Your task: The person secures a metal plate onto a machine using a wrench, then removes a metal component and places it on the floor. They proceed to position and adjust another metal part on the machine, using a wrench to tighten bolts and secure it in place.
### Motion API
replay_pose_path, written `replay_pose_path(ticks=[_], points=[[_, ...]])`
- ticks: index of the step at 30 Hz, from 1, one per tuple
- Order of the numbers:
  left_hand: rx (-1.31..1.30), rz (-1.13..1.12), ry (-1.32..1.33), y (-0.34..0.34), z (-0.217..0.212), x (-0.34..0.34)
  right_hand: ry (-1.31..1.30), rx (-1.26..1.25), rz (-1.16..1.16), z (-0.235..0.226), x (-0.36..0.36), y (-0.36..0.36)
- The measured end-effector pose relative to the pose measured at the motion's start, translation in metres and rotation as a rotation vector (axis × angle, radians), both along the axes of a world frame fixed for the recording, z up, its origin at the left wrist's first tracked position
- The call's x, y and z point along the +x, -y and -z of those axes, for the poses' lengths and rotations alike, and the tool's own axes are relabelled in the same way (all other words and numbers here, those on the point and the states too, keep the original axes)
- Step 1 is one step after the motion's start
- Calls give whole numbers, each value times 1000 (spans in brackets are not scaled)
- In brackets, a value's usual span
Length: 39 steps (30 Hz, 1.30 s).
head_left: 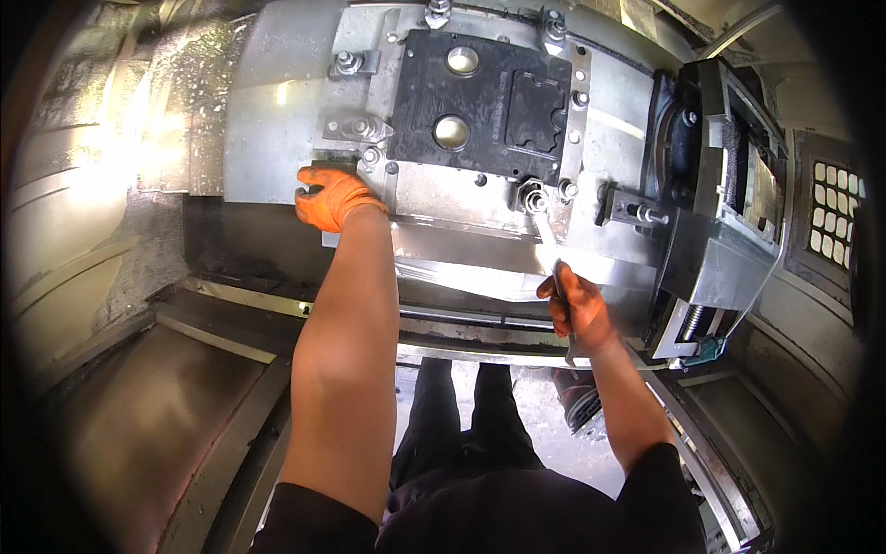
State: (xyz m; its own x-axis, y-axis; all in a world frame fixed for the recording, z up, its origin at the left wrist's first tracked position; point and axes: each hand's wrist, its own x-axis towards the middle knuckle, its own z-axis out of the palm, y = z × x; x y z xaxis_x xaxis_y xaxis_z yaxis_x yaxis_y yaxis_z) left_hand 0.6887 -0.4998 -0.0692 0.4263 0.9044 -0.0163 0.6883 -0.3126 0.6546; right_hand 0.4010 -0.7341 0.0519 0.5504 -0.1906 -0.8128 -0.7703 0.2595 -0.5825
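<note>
In an orange glove, my right hand (580,309) grips a wrench (548,242) by its handle. The wrench's far end meets a nut on a clamp stud (535,198) at the near edge of a black machined plate (480,102). That plate lies flat on a silver fixture plate (434,192) and has two round holes. My left hand (334,198), gloved in orange too, rests at the left near corner of the fixture, beside a clamp (355,126). Its fingers are curled, and what they close on, if anything, is hidden.
Several more clamps with studs, one of them a right-hand clamp (635,209), surround the black plate. To the right stands a bulky machine housing (724,249). A metal rail (480,334) runs across in front of my legs. Left is a shiny metal cover (277,111).
</note>
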Motion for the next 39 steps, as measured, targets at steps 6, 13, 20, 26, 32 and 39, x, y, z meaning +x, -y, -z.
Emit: replay_pose_path(ticks=[6, 13, 20, 26, 32, 39], points=[[-86, 63, 26, 3, 3, -3, -35, 108, 365, 14, 1, -56], [79, 72, 68, 3, 7, 0, 131, -11, 204, -5, -4, -45], [110, 33, 204, -6, 27, -2, 191, -207, -212, -27, 141, 44], [141, 51, 233, 0, 31, -4, 115, -269, -554, -31, 319, 101], [99, 26, 267, -11, 48, -5, 28, -246, -604, -35, 360, 115], [127, 61, 248, -9, 42, -3, 103, -254, -645, -30, 354, 104]])
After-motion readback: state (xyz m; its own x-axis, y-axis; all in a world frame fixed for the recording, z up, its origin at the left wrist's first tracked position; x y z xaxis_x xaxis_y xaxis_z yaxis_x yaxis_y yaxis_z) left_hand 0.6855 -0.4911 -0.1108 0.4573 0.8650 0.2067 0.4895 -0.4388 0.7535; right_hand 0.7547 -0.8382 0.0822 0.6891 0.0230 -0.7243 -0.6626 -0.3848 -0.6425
